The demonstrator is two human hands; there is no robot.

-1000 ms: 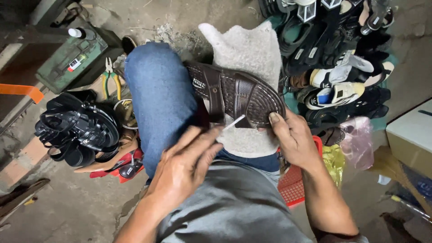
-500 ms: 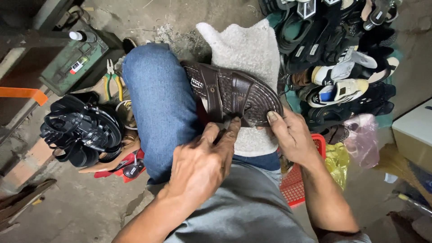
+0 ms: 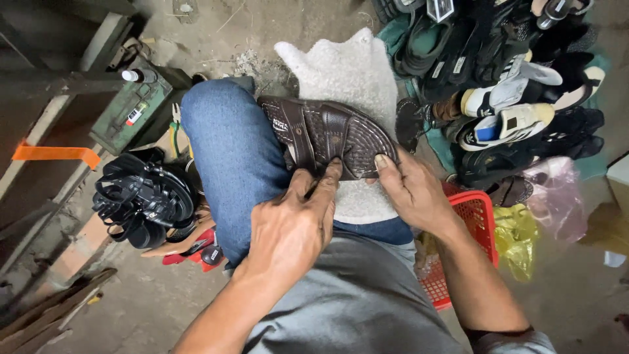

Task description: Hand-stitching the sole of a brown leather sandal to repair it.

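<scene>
The left hand (image 3: 288,229) and right hand (image 3: 409,190) both pinch the brown leather sandal (image 3: 327,134), which lies across the lap on a grey cloth (image 3: 354,72). Uneven finger pressure could let it slide toward the shoe pile (image 3: 511,92).

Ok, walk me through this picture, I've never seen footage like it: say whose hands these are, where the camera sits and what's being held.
No machine here: a person wears the camera on the head, so it looks down at their own lap and hands. The left hand and right hand both grip a dark brown sandal, which rests on a pale cloth over the knees, in blue jeans. Around them on the ground: a pile of shoes, a red basket, a bunch of black sandals and a green metal box.
</scene>
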